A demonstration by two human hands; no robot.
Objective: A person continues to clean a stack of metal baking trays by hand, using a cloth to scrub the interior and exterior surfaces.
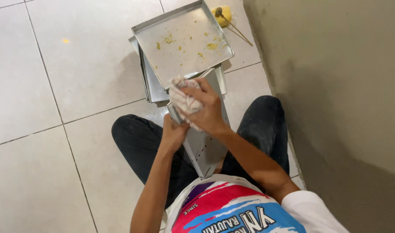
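Head view showed my right hand (206, 110) clenched on a crumpled cloth (182, 100), wiping the tilted metal tray (208, 146) that my left hand (173, 131) gripped between my knees, while a crumb-strewn tray (180, 51) atop the stack remained unwiped.

Held tray (206, 146): silver-grey metal. Cloth (182, 99): white with red checked lines. Far stacked trays (180, 43): silver, flecked with yellow crumbs. Floor (55, 108): off-white tiles, grey grout. Trousers (137, 142): black. Right wall (344, 86): olive-beige.
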